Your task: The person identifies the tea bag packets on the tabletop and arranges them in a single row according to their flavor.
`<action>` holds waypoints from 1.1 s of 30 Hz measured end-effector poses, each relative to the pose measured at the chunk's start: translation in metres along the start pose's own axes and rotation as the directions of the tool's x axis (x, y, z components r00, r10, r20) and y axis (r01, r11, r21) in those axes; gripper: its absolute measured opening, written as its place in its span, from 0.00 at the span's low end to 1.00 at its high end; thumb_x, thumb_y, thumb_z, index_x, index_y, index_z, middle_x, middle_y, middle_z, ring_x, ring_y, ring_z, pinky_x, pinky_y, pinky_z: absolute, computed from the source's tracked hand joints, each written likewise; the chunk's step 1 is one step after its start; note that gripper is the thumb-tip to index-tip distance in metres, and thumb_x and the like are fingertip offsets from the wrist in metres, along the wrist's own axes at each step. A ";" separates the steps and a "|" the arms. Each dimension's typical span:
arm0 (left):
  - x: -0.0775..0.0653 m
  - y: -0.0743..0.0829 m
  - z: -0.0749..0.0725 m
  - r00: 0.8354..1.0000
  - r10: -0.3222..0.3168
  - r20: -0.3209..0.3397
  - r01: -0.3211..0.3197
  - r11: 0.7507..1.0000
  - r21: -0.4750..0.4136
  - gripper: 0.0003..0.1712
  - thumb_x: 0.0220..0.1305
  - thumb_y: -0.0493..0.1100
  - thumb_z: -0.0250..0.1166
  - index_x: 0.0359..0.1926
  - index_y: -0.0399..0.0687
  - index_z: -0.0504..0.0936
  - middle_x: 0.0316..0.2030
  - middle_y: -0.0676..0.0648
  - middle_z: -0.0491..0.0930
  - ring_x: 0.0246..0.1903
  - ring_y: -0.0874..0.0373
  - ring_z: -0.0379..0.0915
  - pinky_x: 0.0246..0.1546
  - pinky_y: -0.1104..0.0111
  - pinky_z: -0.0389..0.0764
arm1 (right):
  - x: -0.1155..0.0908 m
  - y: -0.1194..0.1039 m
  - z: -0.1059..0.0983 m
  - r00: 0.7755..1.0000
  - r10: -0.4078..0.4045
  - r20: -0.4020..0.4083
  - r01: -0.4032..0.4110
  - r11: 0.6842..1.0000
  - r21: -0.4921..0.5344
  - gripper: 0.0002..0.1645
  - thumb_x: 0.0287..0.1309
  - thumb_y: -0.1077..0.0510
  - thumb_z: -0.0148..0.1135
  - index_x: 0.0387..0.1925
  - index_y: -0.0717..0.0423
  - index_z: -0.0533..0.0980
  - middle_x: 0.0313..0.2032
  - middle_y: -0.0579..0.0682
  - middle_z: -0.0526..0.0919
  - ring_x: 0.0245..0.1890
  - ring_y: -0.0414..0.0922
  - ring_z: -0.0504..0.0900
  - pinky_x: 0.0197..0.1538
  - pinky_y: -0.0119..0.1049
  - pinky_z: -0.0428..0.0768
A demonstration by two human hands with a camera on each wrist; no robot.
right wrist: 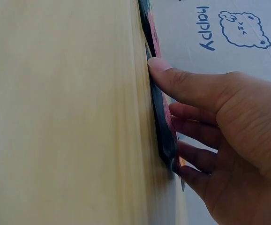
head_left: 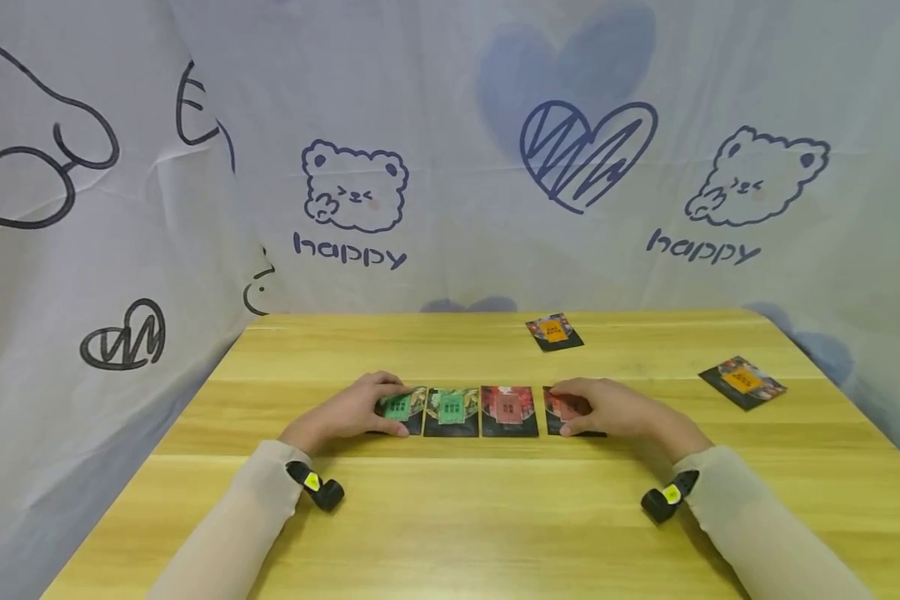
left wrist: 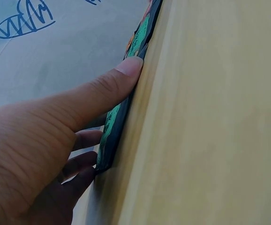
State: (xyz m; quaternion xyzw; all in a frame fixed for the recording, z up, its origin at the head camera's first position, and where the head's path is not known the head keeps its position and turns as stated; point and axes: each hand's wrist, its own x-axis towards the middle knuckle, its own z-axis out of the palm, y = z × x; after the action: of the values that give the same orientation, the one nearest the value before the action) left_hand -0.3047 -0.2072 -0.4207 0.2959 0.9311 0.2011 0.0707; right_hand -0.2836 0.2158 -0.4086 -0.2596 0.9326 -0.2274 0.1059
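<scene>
Side by side in a row on the table lie small flat black packets, two with green labels and two with red. My left hand [head_left: 356, 410] holds the leftmost green packet [head_left: 399, 407] by its edges, thumb at the near edge and fingers around the far and outer side. At the other end, my right hand [head_left: 615, 408] grips the outer red packet [left wrist: 149, 2], its label partly covered by the fingers. Between the hands sit the inner green packet [head_left: 452, 411] and the inner red packet [head_left: 508, 411]. A narrow gap separates the two red packets.
Two orange-labelled packets lie apart from the row, one near the table's back edge [head_left: 554, 332] and another at the right [head_left: 742, 382]. A white cloth [head_left: 450, 208] with drawn bears and hearts hangs behind the wooden table [head_left: 465, 525] and along its sides.
</scene>
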 end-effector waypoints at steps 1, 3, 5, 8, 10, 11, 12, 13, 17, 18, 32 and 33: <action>0.000 0.000 0.000 1.000 0.003 -0.001 -0.003 1.000 0.000 0.46 0.53 0.66 0.70 0.69 0.50 0.71 0.64 0.43 0.66 0.63 0.45 0.61 0.61 0.50 0.67 | 0.000 -0.001 0.000 1.000 -0.004 0.004 0.004 1.000 0.001 0.44 0.57 0.41 0.68 0.69 0.58 0.67 0.65 0.59 0.70 0.65 0.59 0.67 0.63 0.56 0.66; -0.001 0.001 -0.002 1.000 0.004 0.004 -0.004 1.000 0.000 0.46 0.53 0.65 0.70 0.69 0.49 0.71 0.65 0.42 0.66 0.64 0.44 0.61 0.61 0.50 0.67 | 0.001 -0.002 0.000 1.000 -0.013 0.013 0.013 1.000 0.006 0.44 0.58 0.41 0.68 0.69 0.58 0.67 0.65 0.59 0.70 0.65 0.59 0.67 0.63 0.56 0.66; -0.001 0.002 -0.002 1.000 0.005 0.007 -0.005 1.000 0.001 0.46 0.53 0.65 0.70 0.69 0.49 0.71 0.65 0.42 0.66 0.64 0.44 0.61 0.61 0.50 0.66 | 0.002 -0.002 0.000 1.000 -0.013 0.017 0.013 1.000 0.000 0.43 0.58 0.41 0.68 0.69 0.57 0.67 0.65 0.58 0.70 0.65 0.59 0.67 0.64 0.56 0.66; -0.001 0.003 -0.002 1.000 0.003 0.009 -0.003 1.000 0.006 0.47 0.54 0.65 0.70 0.69 0.48 0.71 0.65 0.41 0.65 0.64 0.43 0.60 0.62 0.49 0.66 | 0.003 -0.002 0.001 1.000 -0.014 0.020 0.014 1.000 -0.001 0.43 0.58 0.41 0.68 0.69 0.56 0.67 0.65 0.58 0.69 0.65 0.59 0.67 0.63 0.56 0.66; -0.001 0.003 -0.002 1.000 0.000 0.008 -0.001 1.000 0.010 0.47 0.54 0.65 0.70 0.69 0.48 0.71 0.65 0.41 0.65 0.65 0.43 0.60 0.62 0.49 0.66 | 0.004 -0.002 0.001 1.000 -0.013 0.019 0.013 1.000 -0.002 0.43 0.58 0.40 0.68 0.69 0.55 0.68 0.66 0.58 0.69 0.66 0.59 0.66 0.64 0.56 0.66; -0.001 0.004 -0.002 1.000 0.001 0.007 -0.001 1.000 0.010 0.46 0.54 0.65 0.70 0.69 0.48 0.71 0.65 0.41 0.65 0.64 0.43 0.60 0.62 0.49 0.66 | 0.004 -0.003 0.001 1.000 -0.015 0.020 0.015 1.000 -0.001 0.43 0.57 0.40 0.68 0.69 0.54 0.68 0.66 0.58 0.69 0.66 0.59 0.66 0.64 0.56 0.66; -0.001 0.004 -0.003 1.000 0.001 0.004 -0.001 1.000 0.010 0.46 0.54 0.65 0.70 0.69 0.48 0.71 0.65 0.41 0.65 0.64 0.43 0.60 0.61 0.48 0.66 | 0.005 -0.003 0.001 1.000 -0.016 0.021 0.016 1.000 -0.003 0.43 0.57 0.40 0.68 0.69 0.54 0.68 0.66 0.58 0.69 0.66 0.59 0.66 0.64 0.56 0.65; -0.002 0.005 -0.003 1.000 0.002 0.003 -0.002 1.000 0.008 0.46 0.54 0.65 0.70 0.69 0.48 0.71 0.65 0.41 0.65 0.64 0.43 0.60 0.61 0.48 0.66 | 0.005 -0.003 0.001 1.000 -0.016 0.022 0.017 1.000 -0.003 0.43 0.57 0.40 0.68 0.69 0.54 0.68 0.66 0.58 0.69 0.66 0.59 0.66 0.64 0.56 0.65; -0.002 0.006 -0.004 1.000 0.000 0.005 0.000 1.000 0.004 0.46 0.54 0.65 0.70 0.69 0.48 0.71 0.65 0.41 0.65 0.64 0.43 0.60 0.61 0.48 0.66 | 0.006 -0.003 0.001 0.999 -0.014 0.031 0.014 1.000 -0.010 0.43 0.57 0.39 0.67 0.69 0.55 0.67 0.66 0.58 0.68 0.66 0.58 0.65 0.65 0.56 0.65; -0.002 0.005 -0.004 1.000 -0.002 0.006 0.002 1.000 0.004 0.46 0.54 0.65 0.70 0.69 0.48 0.71 0.65 0.41 0.65 0.65 0.43 0.59 0.61 0.48 0.66 | 0.006 -0.003 0.001 0.999 -0.013 0.033 0.013 1.000 -0.011 0.44 0.58 0.39 0.67 0.69 0.55 0.67 0.67 0.58 0.68 0.66 0.58 0.65 0.65 0.55 0.65; 0.000 0.005 -0.003 1.000 0.006 0.008 -0.006 1.000 0.006 0.46 0.54 0.65 0.70 0.69 0.49 0.71 0.65 0.41 0.66 0.64 0.44 0.60 0.61 0.49 0.66 | 0.005 -0.004 0.002 0.999 -0.018 0.028 0.019 0.999 -0.032 0.43 0.58 0.39 0.66 0.69 0.53 0.67 0.67 0.57 0.68 0.67 0.58 0.65 0.65 0.56 0.64; -0.001 0.005 -0.003 1.000 0.005 0.009 -0.005 1.000 0.003 0.46 0.54 0.65 0.70 0.69 0.49 0.71 0.65 0.41 0.66 0.64 0.44 0.61 0.61 0.49 0.66 | 0.004 -0.004 0.002 0.999 -0.018 0.029 0.019 0.999 -0.031 0.43 0.58 0.39 0.66 0.69 0.53 0.67 0.67 0.57 0.68 0.67 0.58 0.65 0.65 0.56 0.64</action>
State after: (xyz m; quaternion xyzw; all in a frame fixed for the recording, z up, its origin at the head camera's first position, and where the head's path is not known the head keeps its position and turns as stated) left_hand -0.3022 -0.2046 -0.4157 0.2992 0.9303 0.1987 0.0741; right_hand -0.2850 0.2096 -0.4083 -0.2729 0.9319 -0.2102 0.1131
